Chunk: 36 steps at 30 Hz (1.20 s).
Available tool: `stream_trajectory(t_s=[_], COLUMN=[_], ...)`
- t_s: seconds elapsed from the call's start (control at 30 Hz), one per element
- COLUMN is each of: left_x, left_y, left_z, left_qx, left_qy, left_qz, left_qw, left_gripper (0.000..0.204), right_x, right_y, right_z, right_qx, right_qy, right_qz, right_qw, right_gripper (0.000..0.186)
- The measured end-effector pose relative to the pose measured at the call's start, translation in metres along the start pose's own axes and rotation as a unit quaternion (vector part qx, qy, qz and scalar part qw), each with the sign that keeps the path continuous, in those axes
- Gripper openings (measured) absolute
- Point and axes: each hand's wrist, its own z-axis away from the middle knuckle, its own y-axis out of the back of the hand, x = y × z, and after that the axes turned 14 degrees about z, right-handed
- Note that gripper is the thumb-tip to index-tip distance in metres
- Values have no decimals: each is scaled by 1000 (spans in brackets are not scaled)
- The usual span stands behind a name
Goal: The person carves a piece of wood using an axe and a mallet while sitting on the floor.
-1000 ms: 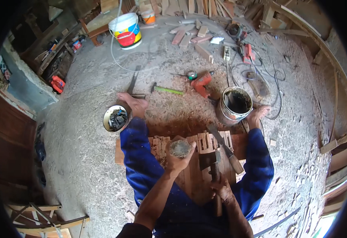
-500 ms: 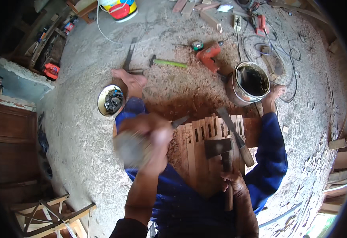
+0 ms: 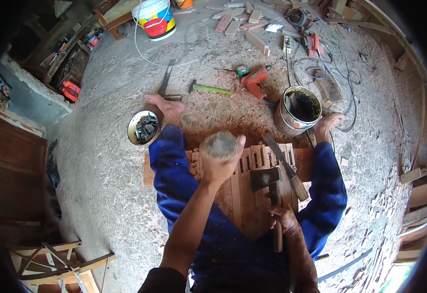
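Observation:
My left hand (image 3: 218, 168) grips a round, greyish block (image 3: 220, 145), its worn top facing me, above the wooden slats with slots (image 3: 247, 161); what lies directly beneath it is hidden. My right hand (image 3: 284, 219) is closed on the wooden handle of a hatchet (image 3: 266, 178), whose dark head rests over the slats. Beside the hatchet a wide chisel (image 3: 289, 173) with a wooden handle lies diagonally. The slats sit on a wider board (image 3: 303, 161) between my blue-clad legs (image 3: 172, 156).
Around my feet are a bowl of dark pieces (image 3: 142, 127), a green-handled hammer (image 3: 211, 90), an orange drill (image 3: 256, 82) and a dirty bucket (image 3: 299, 110). Beyond lie a colourful bucket (image 3: 155, 27), cables and offcuts (image 3: 238, 22). A wooden frame (image 3: 57, 266) stands at lower left.
My left hand with the round block moved left and blurred half a second ago, and is now back over the middle of the slats. My right hand stays on the hatchet. The view has shifted.

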Motion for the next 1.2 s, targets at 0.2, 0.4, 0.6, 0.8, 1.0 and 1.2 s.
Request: stream_trajectory(t_s=[0.2,0.4,0.6,0.8,1.0,1.2], left_x=[-29,-42,-44,-31,-33,-40], left_y=[1,1,0,-11,-18,-6], left_z=[-15,-13,-12,-14,-21,-14], left_qx=[-6,20,14,52,-17,46], left_qy=[51,35,42,-14,23,41], left_qz=[100,109,115,88,89,137], left_qw=[994,993,992,995,996,989], left_gripper=[21,19,18,16,18,17], right_x=[-1,-1,1,-4,-5,-9], right_y=[-3,-2,-1,-2,-3,-13], right_z=[1,2,1,4,4,6], right_qx=[-2,-3,-6,-7,0,-13], right_qy=[3,10,5,-1,-6,17], right_qz=[5,12,5,-2,9,6], right_qw=[1000,1000,1000,1000,1000,1000], right_gripper=[52,52,52,53,54,54])
